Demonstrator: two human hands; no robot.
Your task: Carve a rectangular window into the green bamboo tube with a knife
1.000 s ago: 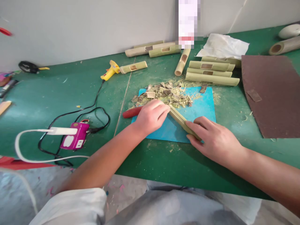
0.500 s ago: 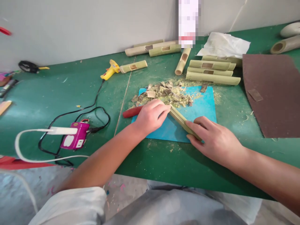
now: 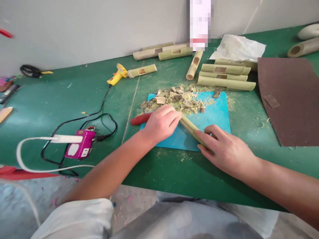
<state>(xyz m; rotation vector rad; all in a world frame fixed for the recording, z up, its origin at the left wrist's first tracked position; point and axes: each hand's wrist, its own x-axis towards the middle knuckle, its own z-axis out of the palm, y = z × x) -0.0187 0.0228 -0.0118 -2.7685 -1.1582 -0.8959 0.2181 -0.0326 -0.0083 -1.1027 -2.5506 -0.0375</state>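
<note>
Between my hands a green bamboo tube (image 3: 189, 124) lies slantwise over a blue board (image 3: 216, 114). My left hand (image 3: 163, 122) is closed round the tube's far end, its fingertips curled under and partly hidden. My right hand (image 3: 224, 146) grips the near end, thumb and forefinger along its sides. Beside my left wrist a red handle (image 3: 141, 119) sticks out; whatever it belongs to is hidden behind my hand. Just beyond my left hand is a heap of bamboo chips and shavings (image 3: 174, 99), spread over the board's back edge.
Cut bamboo tubes with square openings (image 3: 225, 69) lie at the back right, others (image 3: 174, 51) along the wall. A yellow glue gun (image 3: 117, 74) has a black cord running to a purple power adapter (image 3: 80, 144). A brown sheet (image 3: 291, 99) covers the right side.
My right hand has shifted slightly left and down along with the near end of the bamboo tube. My left hand is nearly still.
</note>
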